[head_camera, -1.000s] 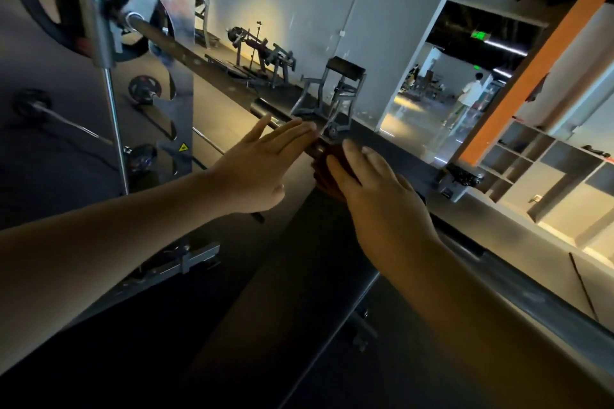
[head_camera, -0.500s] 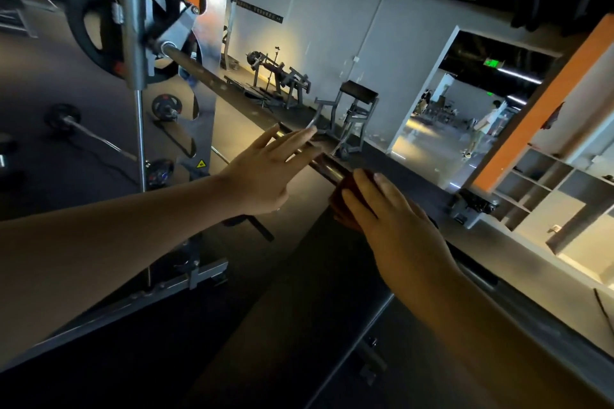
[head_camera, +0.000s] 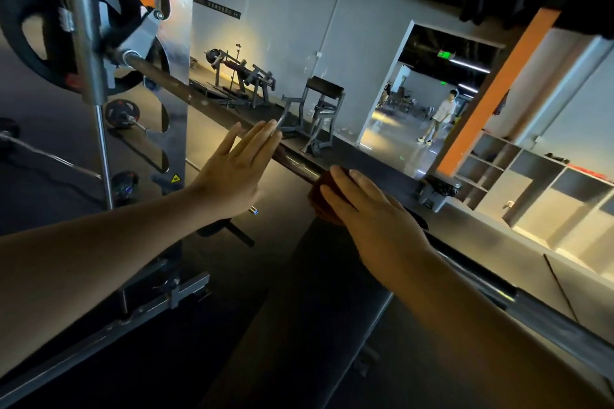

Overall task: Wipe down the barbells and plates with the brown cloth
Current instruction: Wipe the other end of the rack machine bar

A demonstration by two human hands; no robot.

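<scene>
Head view, risk: the wadded brown cloth (head_camera: 320,188) could slip off the long steel barbell bar (head_camera: 199,99) if pressure eases
Head view, grip: right hand (head_camera: 375,212) curls over the cloth; left hand (head_camera: 232,173) flat, fingers straight, holding nothing
Head view, cloth: under the right fingers, on the bar; well apart from the round black weight plate (head_camera: 36,71)

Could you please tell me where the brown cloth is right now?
In the head view, the brown cloth sits on the barbell near mid-frame, under the right hand, just right of the open left hand.
</scene>
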